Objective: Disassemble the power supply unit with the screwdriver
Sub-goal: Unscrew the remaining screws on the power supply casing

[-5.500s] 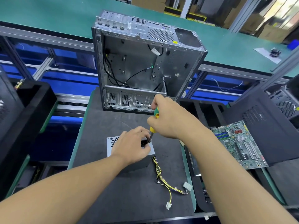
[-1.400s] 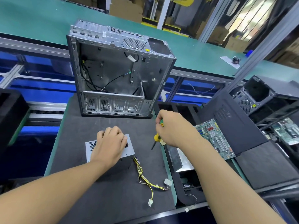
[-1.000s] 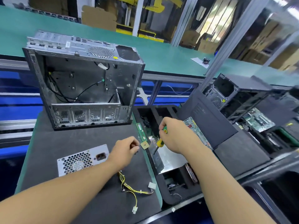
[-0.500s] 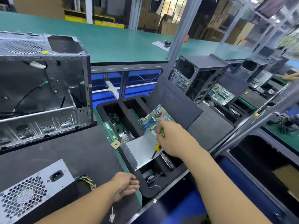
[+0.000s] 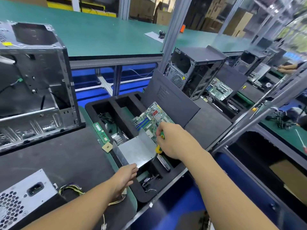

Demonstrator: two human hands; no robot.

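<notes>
Head view: right hand (image 5: pixel 172 141) grips the screwdriver (image 5: pixel 158 149) over the foam tray (image 5: pixel 142 195). The left hand (image 5: pixel 124 178), fingers (image 5: pixel 132 169) straight, hovers by the metal plate (image 5: pixel 137 148). The power supply unit (image 5: pixel 25 198) sits lower left.

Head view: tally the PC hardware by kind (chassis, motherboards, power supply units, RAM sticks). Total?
PC chassis: 3
motherboard: 2
power supply unit: 1
RAM stick: 1
Total: 7
</notes>
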